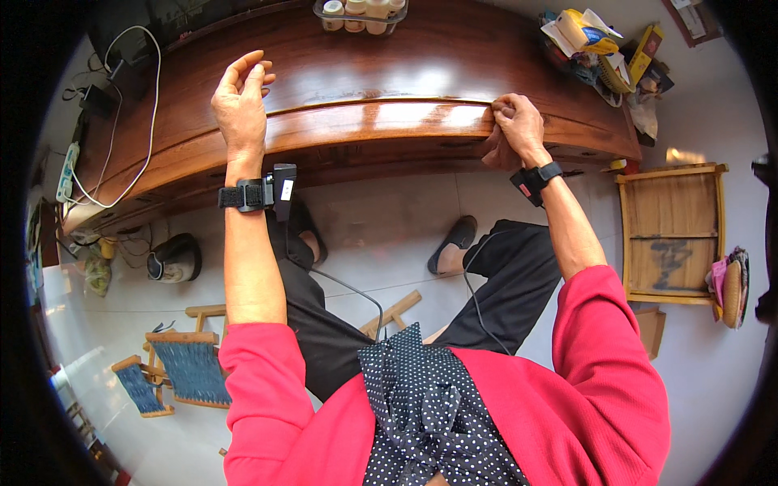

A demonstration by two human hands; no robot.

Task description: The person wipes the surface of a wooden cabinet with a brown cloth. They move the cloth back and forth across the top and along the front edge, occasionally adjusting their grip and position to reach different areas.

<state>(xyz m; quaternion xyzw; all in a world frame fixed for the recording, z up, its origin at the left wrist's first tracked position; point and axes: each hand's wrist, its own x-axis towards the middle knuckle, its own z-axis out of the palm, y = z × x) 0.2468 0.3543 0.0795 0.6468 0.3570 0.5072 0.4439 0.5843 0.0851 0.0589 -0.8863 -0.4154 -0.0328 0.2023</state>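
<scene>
A long wooden cabinet (364, 73) with a glossy reddish-brown top stretches across in front of me. Above its left part is my left hand (240, 103), fingers loosely curled, thumb and fingertips apart, with nothing visible in it. At the cabinet's front edge, on the right, my right hand (519, 121) pinches a brown cloth (502, 149). The cloth hangs below the hand, over the cabinet's front. Part of it is hidden behind the hand. A black strapped device sits on each wrist.
A clear tray (360, 27) of white bottles stands at the back. Left are a power strip (68, 173) and a white cable (157, 91). A cluttered basket (615, 74) sits at right. On the floor are folding stools (191, 369), a kettle (174, 258) and a wooden stand (671, 234).
</scene>
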